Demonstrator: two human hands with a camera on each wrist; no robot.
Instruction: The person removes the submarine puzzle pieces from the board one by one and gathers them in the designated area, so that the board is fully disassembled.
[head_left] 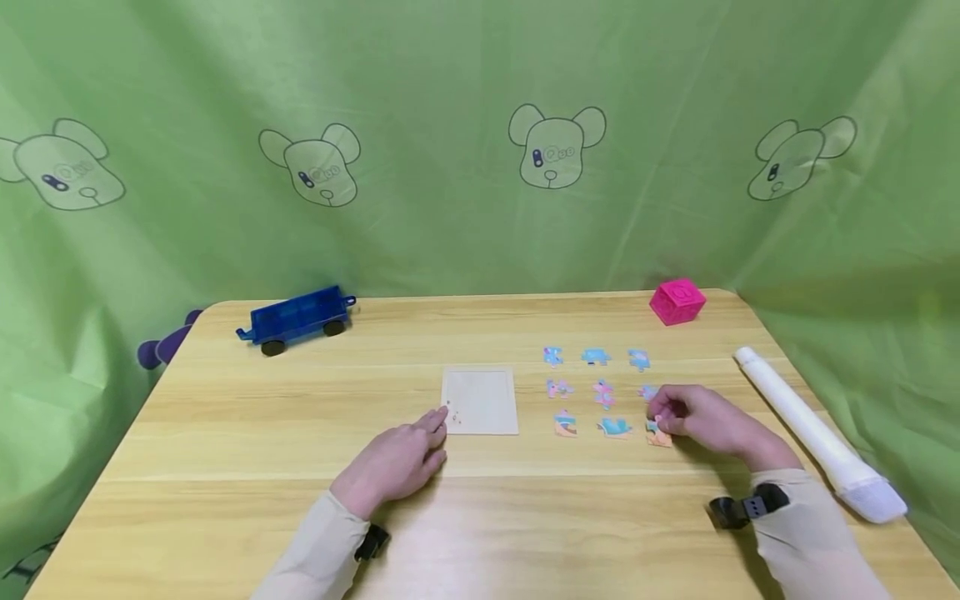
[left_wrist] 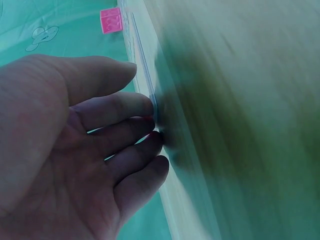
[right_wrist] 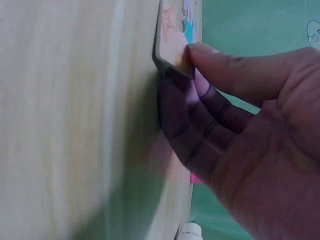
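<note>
My right hand pinches a jigsaw piece at the near right of the spread. In the right wrist view the thumb lies on the piece's printed face, fingers beneath, and its edge is tilted off the table. Several other jigsaw pieces lie apart in rows to the left and behind. My left hand rests palm down, fingertips at the left edge of a square wooden puzzle tray. Small reddish marks show at the tray's lower left. The left wrist view shows relaxed, slightly bent fingers.
A blue toy wagon stands at the back left of the wooden table. A pink cube sits at the back right. Along the right side lies a long white tube-shaped object. Green curtain hangs behind the table.
</note>
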